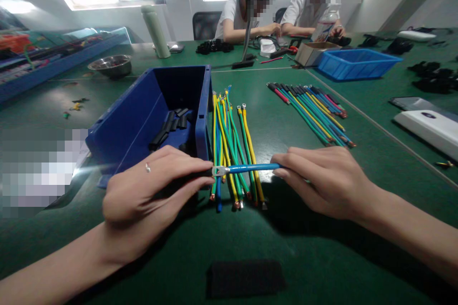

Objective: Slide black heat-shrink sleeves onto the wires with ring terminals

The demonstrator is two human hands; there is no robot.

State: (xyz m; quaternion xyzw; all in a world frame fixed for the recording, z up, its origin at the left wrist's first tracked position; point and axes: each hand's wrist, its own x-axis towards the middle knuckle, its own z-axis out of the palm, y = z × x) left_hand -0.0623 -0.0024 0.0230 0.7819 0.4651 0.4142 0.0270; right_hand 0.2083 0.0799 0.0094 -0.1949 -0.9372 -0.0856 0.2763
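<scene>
A short blue cable [252, 167] with a ring terminal [219, 171] spans the gap between my hands. My right hand [315, 178] pinches its right part. The fingers of my left hand [157, 190] are closed on a small black piece [206, 172], mostly hidden, at the terminal's tip. Below and behind the cable lie several green, yellow and blue cables [234, 143] with terminals. Left of them stands a dark blue bin [125, 119] holding black tube pieces [173, 123].
More cables [309, 112] lie at the right. Farther back are a metal bowl [111, 66], a green bottle [156, 32], a light blue tray [358, 64] and a cardboard box [311, 53]. A black pad [246, 279] lies in front. Two people sit across the table.
</scene>
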